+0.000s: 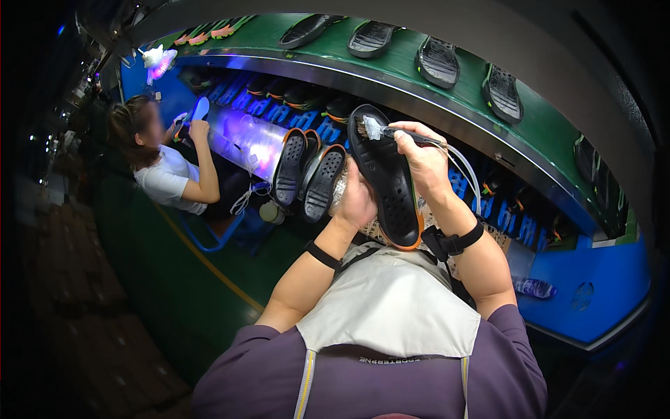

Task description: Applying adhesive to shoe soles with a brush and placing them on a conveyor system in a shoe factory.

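Centrally, item one: my right hand [422,157], fingers clamped together around a slim brush tool [401,133] with a clear hose [466,167] trailing off its rear toward the right of the frame. The bristle tip [368,128] rests on, or just at, the upper end of the sole.

Item two: my left hand [357,202], fingers wrapped round the back of a black shoe sole [389,183] with an orange rim, gripping it from behind at mid-length; the fingertips themselves are hidden behind it, so I cannot tell how tightly they close.

Relation of note: the sole's long axis runs from upper left, by the brush tip, down to lower right, near my chest. The brush sits at the upper end; the untouched length lies below and toward me from the right fingers. The right hand is the nearer to that upper end, the left supports the middle.

Outward: two more black soles [307,171] stand just left of my left hand. A green conveyor belt [412,73] arcs across the top of the frame carrying dark soles [438,61], well apart. A blue worktop [600,279] fills the lower right. A seated person [167,174] works at the left under violet light.
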`<state>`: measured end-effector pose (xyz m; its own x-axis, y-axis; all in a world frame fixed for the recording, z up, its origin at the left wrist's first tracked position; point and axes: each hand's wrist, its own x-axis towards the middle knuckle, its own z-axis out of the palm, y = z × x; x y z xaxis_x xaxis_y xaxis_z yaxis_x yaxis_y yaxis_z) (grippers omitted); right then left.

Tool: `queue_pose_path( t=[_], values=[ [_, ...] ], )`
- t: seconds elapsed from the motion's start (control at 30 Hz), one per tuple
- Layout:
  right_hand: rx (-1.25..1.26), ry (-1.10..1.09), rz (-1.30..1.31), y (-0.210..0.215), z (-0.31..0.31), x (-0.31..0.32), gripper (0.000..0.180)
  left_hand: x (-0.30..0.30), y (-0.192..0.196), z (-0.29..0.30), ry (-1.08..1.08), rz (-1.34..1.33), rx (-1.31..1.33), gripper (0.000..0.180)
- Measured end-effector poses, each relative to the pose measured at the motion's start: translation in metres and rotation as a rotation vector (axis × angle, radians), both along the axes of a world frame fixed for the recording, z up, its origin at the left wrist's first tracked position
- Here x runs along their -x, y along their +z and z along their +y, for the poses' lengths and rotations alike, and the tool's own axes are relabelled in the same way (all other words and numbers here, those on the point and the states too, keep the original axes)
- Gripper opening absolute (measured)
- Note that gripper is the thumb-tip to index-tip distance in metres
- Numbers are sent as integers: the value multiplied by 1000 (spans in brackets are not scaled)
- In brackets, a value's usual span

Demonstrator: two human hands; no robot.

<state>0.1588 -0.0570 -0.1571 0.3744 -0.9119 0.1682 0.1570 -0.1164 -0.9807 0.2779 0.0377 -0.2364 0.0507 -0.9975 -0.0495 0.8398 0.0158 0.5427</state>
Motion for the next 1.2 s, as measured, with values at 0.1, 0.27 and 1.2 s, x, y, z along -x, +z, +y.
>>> queue_pose_path(
  t=[0.1, 0.27, 1.2],
  values=[
    [60, 41, 117, 2, 8, 5, 20, 0, 1, -6, 31, -105, 29, 80],
    [284, 203, 475, -2, 24, 49, 27, -19, 0, -20, 110, -137, 61, 78],
    [110, 507, 260, 37, -20, 49, 26, -13, -10, -11, 19, -3, 177, 78]
  ],
)
